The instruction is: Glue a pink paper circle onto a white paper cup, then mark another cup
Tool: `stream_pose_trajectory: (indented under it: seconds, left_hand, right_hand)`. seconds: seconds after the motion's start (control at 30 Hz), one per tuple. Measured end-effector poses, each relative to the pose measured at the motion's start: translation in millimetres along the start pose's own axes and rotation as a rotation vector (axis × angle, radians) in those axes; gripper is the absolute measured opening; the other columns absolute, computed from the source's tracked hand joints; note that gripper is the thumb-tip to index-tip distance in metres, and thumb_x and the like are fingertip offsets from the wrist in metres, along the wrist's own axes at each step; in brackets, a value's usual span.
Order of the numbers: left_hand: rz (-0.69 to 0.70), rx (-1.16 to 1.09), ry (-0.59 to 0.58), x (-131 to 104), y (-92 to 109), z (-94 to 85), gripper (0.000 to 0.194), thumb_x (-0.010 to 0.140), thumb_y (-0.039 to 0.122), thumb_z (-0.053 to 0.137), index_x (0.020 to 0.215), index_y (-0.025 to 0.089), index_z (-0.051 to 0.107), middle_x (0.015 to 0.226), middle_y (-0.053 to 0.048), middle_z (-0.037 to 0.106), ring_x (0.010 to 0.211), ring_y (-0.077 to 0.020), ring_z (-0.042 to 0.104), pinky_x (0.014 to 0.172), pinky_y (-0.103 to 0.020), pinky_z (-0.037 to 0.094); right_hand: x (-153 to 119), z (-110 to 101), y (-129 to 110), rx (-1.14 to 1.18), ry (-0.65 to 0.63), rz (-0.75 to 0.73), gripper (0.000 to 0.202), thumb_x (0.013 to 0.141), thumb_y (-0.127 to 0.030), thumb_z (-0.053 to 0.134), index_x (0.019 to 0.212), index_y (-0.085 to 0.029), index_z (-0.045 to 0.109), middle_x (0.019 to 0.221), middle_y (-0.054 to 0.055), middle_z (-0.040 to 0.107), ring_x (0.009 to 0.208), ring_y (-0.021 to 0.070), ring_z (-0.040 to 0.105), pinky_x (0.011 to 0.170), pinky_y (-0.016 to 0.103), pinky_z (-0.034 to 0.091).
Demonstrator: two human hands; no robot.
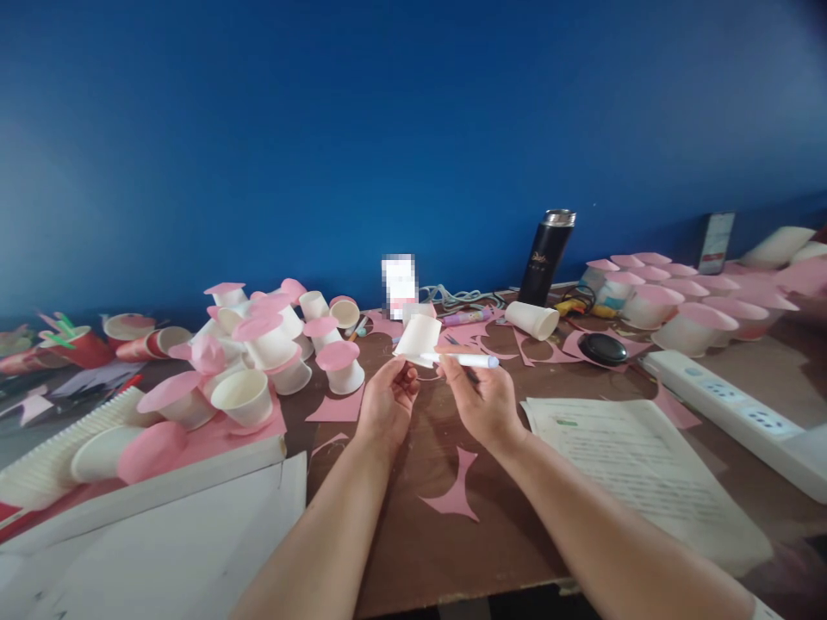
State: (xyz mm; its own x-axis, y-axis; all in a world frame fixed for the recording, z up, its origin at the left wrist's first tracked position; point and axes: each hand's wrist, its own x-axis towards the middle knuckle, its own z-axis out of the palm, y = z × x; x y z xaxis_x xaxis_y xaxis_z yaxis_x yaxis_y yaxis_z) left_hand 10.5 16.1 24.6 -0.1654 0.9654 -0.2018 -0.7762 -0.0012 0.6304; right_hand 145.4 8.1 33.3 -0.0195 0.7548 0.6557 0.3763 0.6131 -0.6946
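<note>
White paper cup (419,332) tilts above the brown surface (413,555), between its near and far edges; from here I see the left hand (389,398) clamped on its lower end, the right hand (489,403) pinching a white marker (470,360), and a pink scrap (456,492) toward the near edge

a black bottle (546,261) stands before the blue wall (413,129). a white power strip (738,406) lies to the right of printed paper (637,474).
</note>
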Motion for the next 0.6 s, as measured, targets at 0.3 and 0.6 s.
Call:
stream_pose_trajectory:
  seconds: [0.3, 0.6]
  left_hand:
    - [0.017, 0.042, -0.015, -0.9, -0.5, 1.3, 0.006, 0.072, 0.013, 0.065, 0.073, 0.009, 0.061, 0.068, -0.001, 0.058, 0.056, -0.0047, 0.052, 0.05, -0.015, 0.042]
    - [0.041, 0.121, 0.006, -1.2, -1.7, 0.2, 0.014, 0.067, 0.019, 0.071, 0.075, 0.012, 0.063, 0.068, 0.001, 0.058, 0.056, -0.0041, 0.053, 0.052, -0.015, 0.041]
  right_hand:
    - [0.1, 0.6, 1.5, -0.018, -0.014, -0.026, 0.021, 0.09, -0.031, 0.051, 0.097, -0.022, 0.068, 0.09, 0.004, 0.072, 0.083, 0.0183, 0.067, 0.078, 0.03, 0.05]
    - [-0.4, 1.2, 2.1, -0.022, -0.019, -0.035, 0.022, 0.09, -0.032, 0.051, 0.101, -0.022, 0.067, 0.094, 0.005, 0.072, 0.086, 0.0196, 0.067, 0.08, 0.032, 0.051]
